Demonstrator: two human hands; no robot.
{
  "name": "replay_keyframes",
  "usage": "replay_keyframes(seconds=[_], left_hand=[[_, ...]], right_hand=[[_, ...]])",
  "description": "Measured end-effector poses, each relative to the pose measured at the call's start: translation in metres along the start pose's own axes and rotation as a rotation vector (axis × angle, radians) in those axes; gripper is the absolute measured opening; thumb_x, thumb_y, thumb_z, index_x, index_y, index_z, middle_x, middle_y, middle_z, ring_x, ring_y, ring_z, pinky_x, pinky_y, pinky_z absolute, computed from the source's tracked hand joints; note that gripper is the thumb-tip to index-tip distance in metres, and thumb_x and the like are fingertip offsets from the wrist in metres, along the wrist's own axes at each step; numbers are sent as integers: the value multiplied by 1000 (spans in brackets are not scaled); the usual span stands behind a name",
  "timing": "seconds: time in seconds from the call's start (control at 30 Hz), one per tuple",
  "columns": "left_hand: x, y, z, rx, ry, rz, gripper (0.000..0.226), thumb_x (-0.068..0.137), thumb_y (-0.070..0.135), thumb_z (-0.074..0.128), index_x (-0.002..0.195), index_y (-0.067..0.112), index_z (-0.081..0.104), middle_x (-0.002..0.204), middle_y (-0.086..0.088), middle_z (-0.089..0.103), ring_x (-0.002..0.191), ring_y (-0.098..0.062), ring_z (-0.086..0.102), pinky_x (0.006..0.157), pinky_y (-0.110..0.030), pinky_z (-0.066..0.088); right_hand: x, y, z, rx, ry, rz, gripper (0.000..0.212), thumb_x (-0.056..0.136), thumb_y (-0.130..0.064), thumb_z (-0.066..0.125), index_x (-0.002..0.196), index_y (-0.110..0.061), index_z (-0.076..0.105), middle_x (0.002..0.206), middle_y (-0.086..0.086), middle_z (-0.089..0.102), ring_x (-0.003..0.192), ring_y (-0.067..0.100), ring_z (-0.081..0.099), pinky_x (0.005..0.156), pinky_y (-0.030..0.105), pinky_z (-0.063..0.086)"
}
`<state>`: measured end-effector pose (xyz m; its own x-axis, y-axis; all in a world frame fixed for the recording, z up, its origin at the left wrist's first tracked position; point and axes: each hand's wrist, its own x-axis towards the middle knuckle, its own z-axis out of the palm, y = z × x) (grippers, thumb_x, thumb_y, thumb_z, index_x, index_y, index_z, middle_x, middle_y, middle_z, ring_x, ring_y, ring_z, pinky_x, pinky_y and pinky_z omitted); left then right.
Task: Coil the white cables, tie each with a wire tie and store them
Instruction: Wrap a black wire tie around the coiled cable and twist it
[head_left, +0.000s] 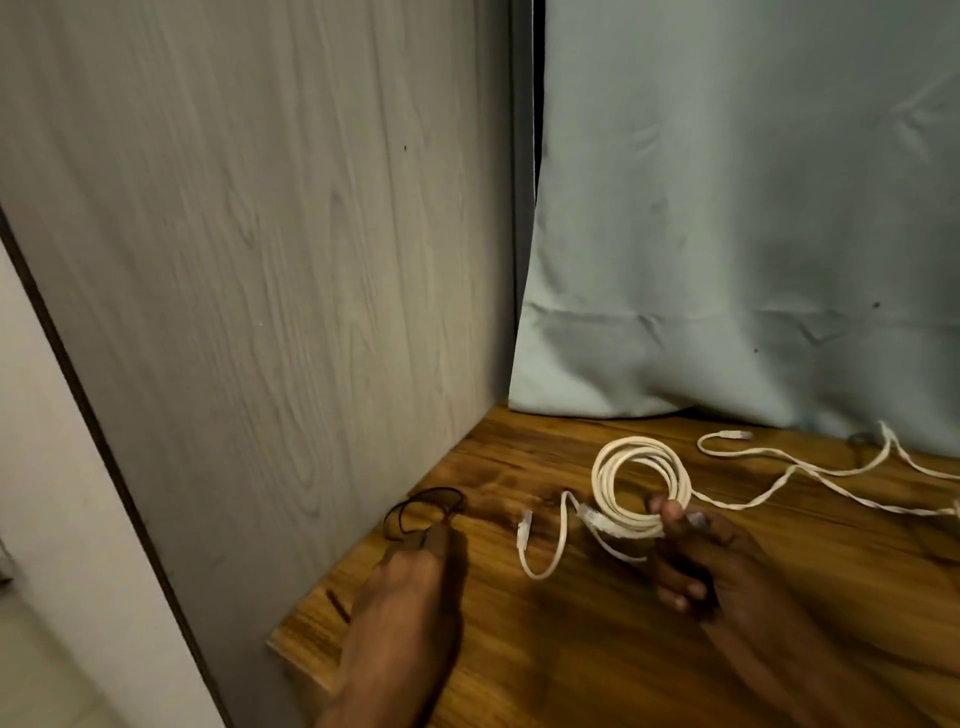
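The left hand (410, 571) reaches forward over the wooden table (571, 649), its fingertips pinching a dark wire tie (421, 506) near the grey panel (260, 260). The right hand (696, 551) holds the coiled white cable (641, 483) between thumb and fingers. A second, loose cable (789, 475) lies behind, beside the curtain (753, 208).

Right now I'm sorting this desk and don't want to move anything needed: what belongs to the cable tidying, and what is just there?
Job:
coiled white cable, held by right hand
loose white cable
dark wire tie, pinched by left hand

Just there:
curtain
wood panel
table
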<state>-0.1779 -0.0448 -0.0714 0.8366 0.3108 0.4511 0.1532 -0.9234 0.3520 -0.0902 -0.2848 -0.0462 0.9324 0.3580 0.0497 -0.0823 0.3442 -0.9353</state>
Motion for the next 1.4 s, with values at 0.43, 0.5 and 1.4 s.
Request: replay_keyframes(seconds=[0.43,0.5,1.4], left_hand=[[9,5,-27,-235,38,205,21,93,28,62,110,39,61,95,24,63,91,2,59,79,-31,49],[10,4,-28,-122,28,276,32,85,22,59,110,42,60,99,25,63,97,1,56,81,-34,44],[6,13,-12,94,-75,212,35,92,60,40,115,46,63,105,24,55,105,-2,50,92,-31,36]], right_hand=[[0,0,0,-8,-6,-32,29,91,-21,58,108,2,64,62,-2,61,44,9,30,42,23,35],[1,0,-1,-2,0,-37,29,91,-21,58,108,2,64,64,-2,62,43,8,30,42,23,35],[1,2,-4,-100,-5,-19,38,91,-27,63,114,2,65,61,-5,58,47,10,31,46,27,35]])
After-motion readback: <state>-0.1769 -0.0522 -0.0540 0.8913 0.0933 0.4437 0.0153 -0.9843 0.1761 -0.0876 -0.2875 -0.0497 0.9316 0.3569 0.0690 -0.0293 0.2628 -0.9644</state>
